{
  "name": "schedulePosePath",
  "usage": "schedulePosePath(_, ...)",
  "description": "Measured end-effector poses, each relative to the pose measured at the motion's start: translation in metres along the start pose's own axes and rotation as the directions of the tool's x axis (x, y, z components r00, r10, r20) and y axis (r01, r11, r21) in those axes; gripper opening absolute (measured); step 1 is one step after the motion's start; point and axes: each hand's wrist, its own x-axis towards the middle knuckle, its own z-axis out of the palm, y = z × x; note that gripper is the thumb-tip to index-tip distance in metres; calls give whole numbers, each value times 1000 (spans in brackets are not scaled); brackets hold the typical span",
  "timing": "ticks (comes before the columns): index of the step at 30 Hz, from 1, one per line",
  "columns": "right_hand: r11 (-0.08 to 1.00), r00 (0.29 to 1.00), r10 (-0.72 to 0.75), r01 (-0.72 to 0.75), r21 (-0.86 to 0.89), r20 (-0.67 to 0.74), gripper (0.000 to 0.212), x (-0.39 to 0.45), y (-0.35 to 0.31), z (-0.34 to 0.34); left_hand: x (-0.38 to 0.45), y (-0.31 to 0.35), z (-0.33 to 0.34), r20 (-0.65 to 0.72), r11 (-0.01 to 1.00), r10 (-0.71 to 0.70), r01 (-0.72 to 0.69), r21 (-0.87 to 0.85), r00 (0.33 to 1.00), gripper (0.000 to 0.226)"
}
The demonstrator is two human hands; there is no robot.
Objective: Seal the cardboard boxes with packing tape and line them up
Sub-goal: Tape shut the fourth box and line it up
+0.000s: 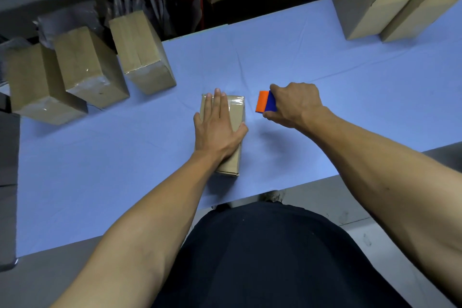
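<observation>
Pressing flat on the small cardboard box (225,132) in the middle of the blue-covered table (100,182), the left hand (216,127) is lying with straight fingers across the top, thumb spread against the right edge. The right hand (295,105) is curling around an orange-and-blue tape dispenser (265,104), holding it just to the right of the box's far end, apart from the cardboard.

Clear tape is showing glossy over the box's far end. Whether a strip is running from the dispenser to the box is too faint to tell. If one is, pulling sideways could be peeling the tape up or wrinkling it, and the light box might be sliding on the cloth should the palm ease off.

Three taped boxes (92,67) are standing in a row at the far left, and larger boxes (375,2) are sitting at the far right. Carrying this one across carelessly could be knocking the row askew, since those boxes are standing close together.
</observation>
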Motion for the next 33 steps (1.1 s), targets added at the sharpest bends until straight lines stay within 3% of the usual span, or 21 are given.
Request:
schedulePosePath(3, 998, 1000, 19, -17, 57, -25, 50, 7, -5, 0, 0, 0, -1, -4, 1000, -4, 4, -11, 1000, 89)
schedulePosePath(8, 962, 990, 117, -132, 237, 78, 59, 13, -11, 20, 0, -7, -2, -20, 995, -4, 2, -98, 1000, 84)
schedulePosePath(15, 917, 975, 89, -159, 365, 202, 75, 26, -34, 50, -9, -10, -13, -185, 920, -23, -52, -388, 982, 51)
schedulePosePath(20, 858, 987, 17, -96, 505, 159, 44, 30, -43, 55, -8, -14, -17, -178, 784, -228, 72, -616, 957, 59)
schedulePosePath(23, 840, 989, 142, -144, 523, 44, 23, 29, -44, 53, -2, -16, -18, -122, 656, -366, 163, -737, 922, 64)
schedulePosePath(25, 757, 955, 298, -240, 608, 7, 26, 28, -43, 48, 4, -18, -18, -42, 546, -456, 243, -802, 889, 62)
schedulePosePath(27, 605, 923, 381, -286, 743, 45, 24, 27, -44, 42, 10, -23, -18, 15, 486, -502, 297, -822, 865, 53)
schedulePosePath(32, 293, 919, 359, -278, 915, 164, 32, 18, -61, 30, 23, -23, -26, 35, 506, -516, 337, -794, 856, 5)
schedulePosePath(33, 274, 925, 348, -254, 928, 151, 33, 16, -64, 27, 24, -23, -28, 31, 503, -518, 334, -797, 855, 14)
